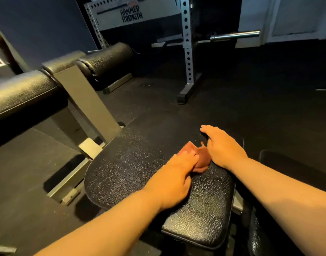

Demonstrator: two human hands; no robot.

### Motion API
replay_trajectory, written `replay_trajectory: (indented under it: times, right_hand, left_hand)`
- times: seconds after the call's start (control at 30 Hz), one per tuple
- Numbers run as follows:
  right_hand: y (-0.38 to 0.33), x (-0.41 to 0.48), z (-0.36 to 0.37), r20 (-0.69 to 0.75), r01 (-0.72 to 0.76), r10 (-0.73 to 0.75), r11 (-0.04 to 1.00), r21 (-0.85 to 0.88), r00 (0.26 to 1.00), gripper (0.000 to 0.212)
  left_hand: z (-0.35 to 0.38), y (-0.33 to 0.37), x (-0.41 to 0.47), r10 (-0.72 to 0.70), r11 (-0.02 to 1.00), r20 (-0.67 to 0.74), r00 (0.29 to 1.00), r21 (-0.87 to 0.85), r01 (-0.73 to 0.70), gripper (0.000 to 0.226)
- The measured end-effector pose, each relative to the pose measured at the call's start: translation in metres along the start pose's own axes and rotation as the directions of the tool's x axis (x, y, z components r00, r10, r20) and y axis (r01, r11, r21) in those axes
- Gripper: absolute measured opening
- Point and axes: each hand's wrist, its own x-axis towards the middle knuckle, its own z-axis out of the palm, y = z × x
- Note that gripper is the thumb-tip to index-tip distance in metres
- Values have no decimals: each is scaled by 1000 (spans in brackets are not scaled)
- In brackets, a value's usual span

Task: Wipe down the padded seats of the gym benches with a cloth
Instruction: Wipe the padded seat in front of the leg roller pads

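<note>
I am wiping the seat (140, 174), so the wiping step is in hand on this bench. The black pad is lying flat with its long axis running from near me, lower right, away toward the upper left, its rounded end pointing at the frame post (88, 100). My right hand (223, 145) is resting flat on the pad's far right edge, fingers straight and close together, steadying it. My left hand (175, 180) is pressing the cloth (201, 159) mid-pad, fingers curled over it. The reddish cloth is bunched between my hands. Next, I judge, I should be sweeping it toward the far rounded end, which looks unwiped.
</note>
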Motion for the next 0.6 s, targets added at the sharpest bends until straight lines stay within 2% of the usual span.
replay_trajectory:
  times: [0.07, 0.13, 0.2, 0.27, 0.3, 0.37, 0.43, 0.47, 0.5, 0.53, 0.6]
  right_hand:
    - [-1, -10, 1, -8, 1, -1, 999, 52, 1000, 56]
    - [-7, -21, -2, -40, -25, 31, 989, 144, 999, 53]
    - [-21, -38, 0, -34, -67, 78, 966, 250, 996, 45]
    - [-44, -59, 9, -18, -50, 59, 948, 314, 998, 39]
    - [-56, -68, 16, -4, -30, 33, 949, 314, 999, 36]
    - [-75, -80, 33, 22, -6, -1, 952, 308, 1000, 39]
    - [-83, -83, 45, -16, -24, 32, 922, 386, 999, 45]
    - [-83, -84, 47, -32, -39, 58, 906, 421, 998, 46]
    - [-80, -84, 49, -49, -23, 47, 912, 410, 998, 47]
    - [-77, -86, 50, -59, 18, 2, 944, 331, 998, 46]
    - [-73, -88, 48, -102, 143, -135, 987, 77, 986, 50]
  left_hand:
    - [-14, -18, -21, -4, 1000, -4, 1000, 23, 4, 67]
    - [-29, -45, -36, -160, 987, -135, 978, -9, 160, 63]
    - [-37, -58, -40, -397, 916, -267, 878, -180, 359, 64]
    - [-28, -39, -32, -532, 836, -280, 799, -326, 442, 61]
    - [-20, -23, -26, -560, 801, -259, 787, -409, 436, 56]
    - [-11, 24, -17, -564, 689, -212, 798, -654, 313, 44]
    - [-11, 60, -20, -515, 430, -60, 855, -881, 197, 38]
    - [-13, 64, -24, -479, 286, 17, 878, -942, 175, 39]
    - [-16, 64, -28, -451, 197, 61, 891, -966, 166, 40]
    - [-19, 59, -31, -440, 189, 60, 896, -969, 158, 38]
    - [-22, 45, -34, -461, 325, -21, 887, -934, 147, 34]
